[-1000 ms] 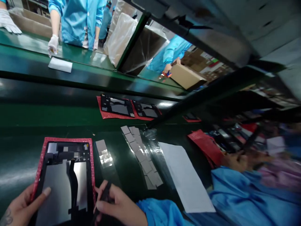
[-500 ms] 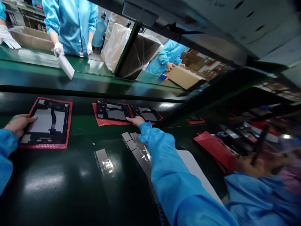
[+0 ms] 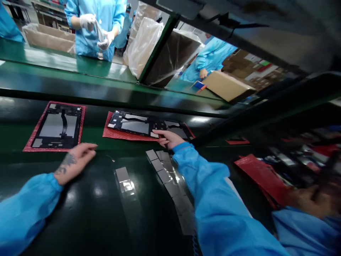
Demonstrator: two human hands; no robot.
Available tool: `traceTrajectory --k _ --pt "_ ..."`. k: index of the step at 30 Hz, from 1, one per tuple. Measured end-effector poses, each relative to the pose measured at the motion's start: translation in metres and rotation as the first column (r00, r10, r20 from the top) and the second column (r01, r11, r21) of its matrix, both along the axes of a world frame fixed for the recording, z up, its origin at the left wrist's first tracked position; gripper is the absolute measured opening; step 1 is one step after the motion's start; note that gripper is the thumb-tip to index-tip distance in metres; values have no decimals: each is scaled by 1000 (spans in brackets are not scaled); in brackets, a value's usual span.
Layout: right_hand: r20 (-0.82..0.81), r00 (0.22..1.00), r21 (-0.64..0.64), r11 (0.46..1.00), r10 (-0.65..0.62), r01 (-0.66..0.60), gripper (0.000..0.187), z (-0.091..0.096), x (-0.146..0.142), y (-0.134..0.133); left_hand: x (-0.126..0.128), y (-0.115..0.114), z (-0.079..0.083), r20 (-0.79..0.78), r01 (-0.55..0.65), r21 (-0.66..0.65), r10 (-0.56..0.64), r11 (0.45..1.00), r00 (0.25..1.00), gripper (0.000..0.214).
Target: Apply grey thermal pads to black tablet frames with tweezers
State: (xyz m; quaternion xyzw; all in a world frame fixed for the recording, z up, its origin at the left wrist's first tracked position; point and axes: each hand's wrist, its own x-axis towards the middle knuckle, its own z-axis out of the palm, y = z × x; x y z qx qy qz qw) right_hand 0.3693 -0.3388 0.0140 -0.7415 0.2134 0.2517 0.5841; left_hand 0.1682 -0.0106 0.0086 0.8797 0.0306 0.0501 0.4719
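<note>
My left hand (image 3: pixel 76 160) lies flat on the dark green table with its fingers stretched out and nothing in them. It is just below a black tablet frame (image 3: pixel 57 126) lying on a red mat (image 3: pixel 28 144). My right hand (image 3: pixel 169 138) pinches the near right corner of a second black tablet frame (image 3: pixel 133 124). That frame sits slightly tilted on another red mat (image 3: pixel 117 134). A third frame (image 3: pixel 181 129) lies just beyond my right hand, partly hidden by it.
Strips of grey pads (image 3: pixel 163 174) and a shorter strip (image 3: pixel 125 179) lie between my arms. At the right are a co-worker's hand (image 3: pixel 306 201) and red mats (image 3: pixel 259 176). Across the green conveyor (image 3: pixel 66 76) stand people in blue coats, a cardboard box (image 3: pixel 226 85) and a plastic bag (image 3: pixel 145 41).
My left hand has let go of the left frame and drawn back onto the table. My right hand has closed on the middle frame, which has shifted and tilted.
</note>
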Motion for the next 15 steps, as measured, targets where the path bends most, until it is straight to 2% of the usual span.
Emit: traceTrajectory --k 1,2,3,4,5,6,8,10,12,15 --pt "6 1000 65 998 -1 1 32 5 -18 9 -5 -23 -4 -194 15 -339 -85 941 977 37" --pt "15 1000 122 993 -1 -1 33 7 -39 20 -7 -43 -6 -333 -102 -617 -142 780 932 43" --pt "22 1000 170 985 3 -7 33 8 -63 33 -6 -61 -7 -423 -226 -772 -215 594 880 49" --pt "14 1000 210 978 21 -23 33 7 -88 47 -4 -76 -7 -451 -300 -832 -254 467 856 49" --pt "9 999 244 969 42 -43 33 5 -114 60 0 -87 -7 -460 -348 -857 -257 380 850 46" --pt "2 997 293 953 76 -73 35 3 -139 72 4 -95 -6 -458 -368 -865 -236 341 857 41" --pt "-35 980 447 880 195 -159 43 0 -182 85 9 -102 -5 -462 -405 -863 -149 303 874 28" --pt "-56 939 471 838 341 -276 50 1 -212 81 4 -99 -3 -509 -476 -837 -64 269 858 19" --pt "-71 915 383 858 398 -343 56 5 -231 60 -12 -89 1 -563 -541 -803 -22 248 826 22" --pt "-2 977 232 950 214 -208 58 10 -250 22 -54 -72 10 -616 -590 -774 -57 232 786 34"
